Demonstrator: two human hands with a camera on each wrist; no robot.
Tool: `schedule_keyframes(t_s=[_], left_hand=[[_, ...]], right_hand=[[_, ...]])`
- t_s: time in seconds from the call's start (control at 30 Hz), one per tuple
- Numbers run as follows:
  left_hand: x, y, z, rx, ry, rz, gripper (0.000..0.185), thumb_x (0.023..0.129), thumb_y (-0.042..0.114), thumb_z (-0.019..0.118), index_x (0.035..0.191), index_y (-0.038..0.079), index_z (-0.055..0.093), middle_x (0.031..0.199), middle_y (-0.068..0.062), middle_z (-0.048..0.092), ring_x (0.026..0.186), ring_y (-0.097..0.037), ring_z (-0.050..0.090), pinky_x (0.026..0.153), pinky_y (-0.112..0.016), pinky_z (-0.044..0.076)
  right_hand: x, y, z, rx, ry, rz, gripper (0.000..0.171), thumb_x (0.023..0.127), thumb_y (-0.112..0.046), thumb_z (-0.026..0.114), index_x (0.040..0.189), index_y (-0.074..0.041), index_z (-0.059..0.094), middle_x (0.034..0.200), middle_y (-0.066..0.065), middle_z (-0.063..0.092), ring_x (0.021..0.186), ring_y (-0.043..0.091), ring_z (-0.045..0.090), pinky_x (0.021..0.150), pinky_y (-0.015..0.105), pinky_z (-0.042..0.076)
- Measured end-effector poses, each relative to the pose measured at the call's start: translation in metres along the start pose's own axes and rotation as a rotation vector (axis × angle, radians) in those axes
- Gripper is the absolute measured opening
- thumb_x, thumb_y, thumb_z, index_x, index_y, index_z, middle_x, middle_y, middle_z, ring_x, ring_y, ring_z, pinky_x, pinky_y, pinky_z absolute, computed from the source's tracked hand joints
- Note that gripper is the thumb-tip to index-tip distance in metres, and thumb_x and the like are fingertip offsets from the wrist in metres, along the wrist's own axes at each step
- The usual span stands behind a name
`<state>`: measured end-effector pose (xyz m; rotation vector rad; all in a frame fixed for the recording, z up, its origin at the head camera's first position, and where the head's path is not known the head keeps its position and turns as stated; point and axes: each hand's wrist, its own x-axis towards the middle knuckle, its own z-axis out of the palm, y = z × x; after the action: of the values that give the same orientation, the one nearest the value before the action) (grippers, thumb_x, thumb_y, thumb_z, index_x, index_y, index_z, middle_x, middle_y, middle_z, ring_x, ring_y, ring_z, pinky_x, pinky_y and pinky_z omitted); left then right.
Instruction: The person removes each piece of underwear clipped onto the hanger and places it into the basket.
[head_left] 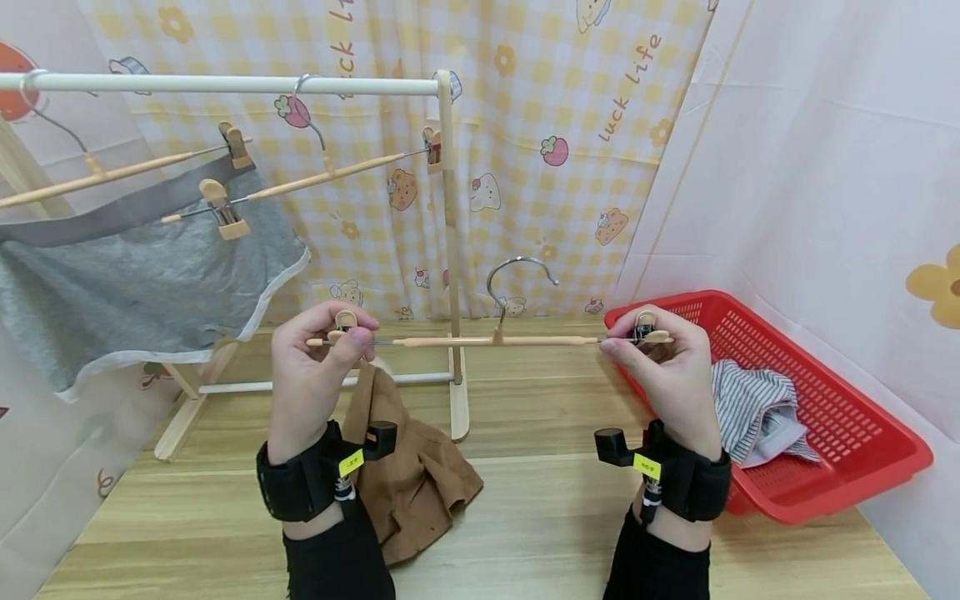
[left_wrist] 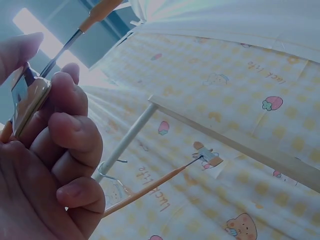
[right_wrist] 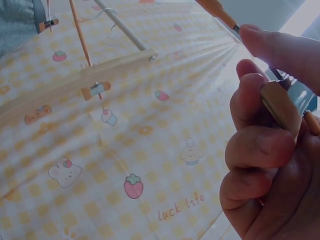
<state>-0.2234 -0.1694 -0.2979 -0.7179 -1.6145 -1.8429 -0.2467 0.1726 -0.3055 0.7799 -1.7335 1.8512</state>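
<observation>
Between both hands a clip hanger [head_left: 450,341] is held level above the table, its metal hook pointing up. My left hand [head_left: 311,375] pinches the clip [left_wrist: 31,97] at the left end. At the other end my right hand [head_left: 667,375] grips the right clip [right_wrist: 281,107], its fingers curled round it. No garment hangs from this hanger. Behind and below the left hand, a brown garment [head_left: 420,475] lies crumpled on the table, partly covered by the left wrist and sleeve.
A rack with a white rail [head_left: 247,84] stands at the left. On it hang grey shorts [head_left: 165,258] and a bare clip hanger [head_left: 330,174]. At the right a red basket [head_left: 862,417] holds a striped garment [head_left: 757,404]. The wooden table [head_left: 540,517] lies below.
</observation>
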Motion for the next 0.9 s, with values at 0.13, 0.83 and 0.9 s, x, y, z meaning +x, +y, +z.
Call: schedule_keyframes(t_s=[0.13,0.83,0.9], left_hand=[[0.0,0.0,0.001,-0.01,-0.001,-0.007,0.019,0.087,0.01,0.075,0.093,-0.007,0.069,0.07,-0.006,0.06,0.057,-0.013,0.053,0.045,-0.024,0.031],[0.003,-0.004,0.01,0.059,0.181,0.017,0.016,0.085,0.008,0.065,0.073,-0.002,0.062,0.059,-0.005,0.054,0.049,-0.017,0.049,0.048,-0.024,0.037],[0.004,-0.004,0.011,0.045,0.197,0.035,0.016,0.085,0.008,0.064,0.073,-0.002,0.062,0.059,-0.005,0.054,0.049,-0.016,0.049,0.048,-0.023,0.037]], right_hand=[[0.0,0.0,0.0,-0.013,0.002,0.001,0.012,0.081,0.018,0.069,0.086,0.008,0.067,0.078,0.006,0.065,0.058,0.013,0.043,0.045,0.024,0.031],[0.0,0.001,0.004,-0.017,-0.005,0.0,0.013,0.079,0.018,0.07,0.085,0.007,0.068,0.076,0.006,0.066,0.059,0.012,0.047,0.045,0.023,0.033],[0.001,0.001,0.004,-0.019,-0.009,-0.001,0.013,0.079,0.018,0.07,0.085,0.007,0.068,0.076,0.006,0.066,0.059,0.011,0.047,0.044,0.023,0.032]])
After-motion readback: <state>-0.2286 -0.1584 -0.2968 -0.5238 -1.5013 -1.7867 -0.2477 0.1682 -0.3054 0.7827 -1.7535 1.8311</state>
